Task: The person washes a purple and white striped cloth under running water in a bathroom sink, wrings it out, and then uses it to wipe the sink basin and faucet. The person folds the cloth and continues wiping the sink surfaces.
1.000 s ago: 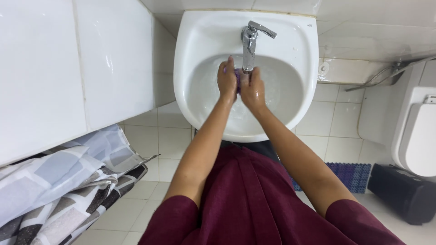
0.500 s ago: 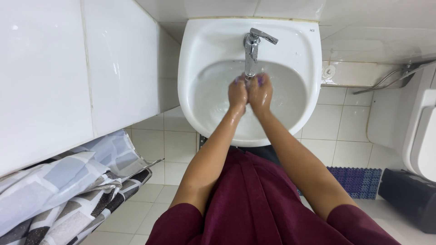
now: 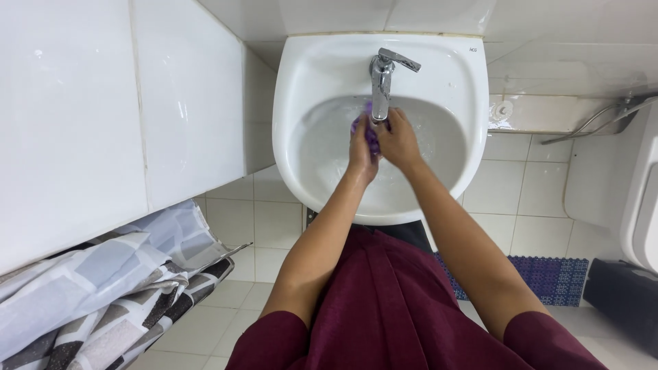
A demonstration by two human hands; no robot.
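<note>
— What did the hands have between them?

— A small purple cloth-like thing [image 3: 371, 134], pressed between both palms. The left hand [image 3: 361, 147] was closed on its left side and the right hand [image 3: 399, 140] closed on its right, fingers wrapped over it, so only a strip of purple showed. What exactly it was, I could not tell.

— Where was that in the basin?

— Over the back half of the white ceramic washbasin [image 3: 301, 96], right below the spout of the chrome lever tap [image 3: 382, 79], the fingertips touching or nearly touching the spout. Water lay in the bowl around them.

— Any room to move?

— The bowl was open to the left, to the right and toward the front rim; only the tap stood in the way at the back. Both forearms crossed the front rim of the washbasin.

— And around it?

— A white tiled wall block [image 3: 103, 123] stood close to the basin's left edge. Below that lay a grey and white patterned curtain [image 3: 103, 301], bunched up. To the right, a chrome rail [image 3: 596, 122] on the wall, the edge of a white toilet [image 3: 641, 205], a dark bin [image 3: 627, 298] and a purple floor mat [image 3: 545, 277] on the pale tiled floor [image 3: 253, 226]. The person's dark red garment [image 3: 391, 308] filled the space below the front rim.
</note>
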